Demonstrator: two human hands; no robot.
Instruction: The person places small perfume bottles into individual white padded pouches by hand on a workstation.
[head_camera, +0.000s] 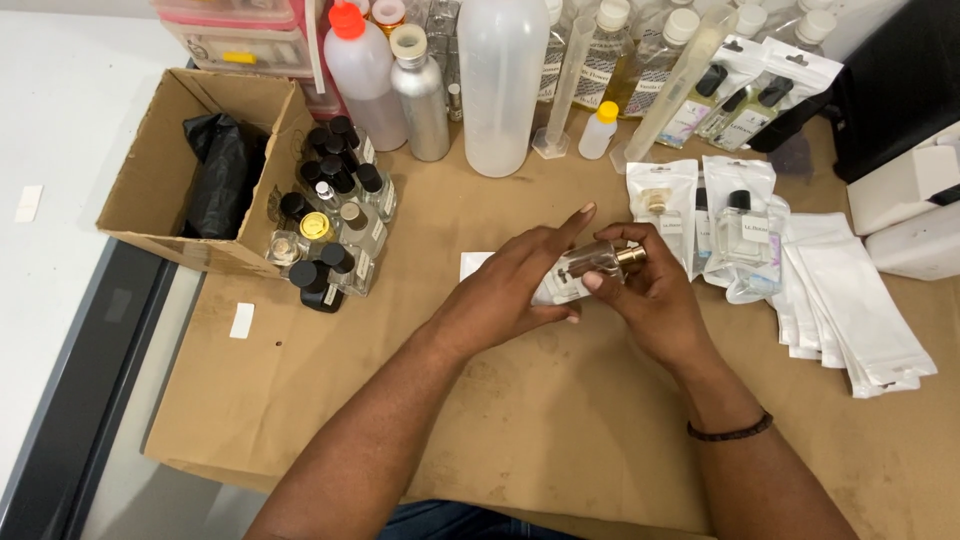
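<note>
Over the brown paper-covered table, the person's right hand grips a small clear glass bottle on its side, gold neck pointing right. The left hand lies flat along it, fingers pressed together (seemingly smoothing a label). White pouches wait at right, and capped bottles cluster beside the cardboard box.

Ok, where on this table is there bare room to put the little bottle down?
Bare brown paper lies between the cluster of small bottles and the left hand, and along the near edge. Crowded: the back row of tall bottles and the white pouches by the right hand.
</note>
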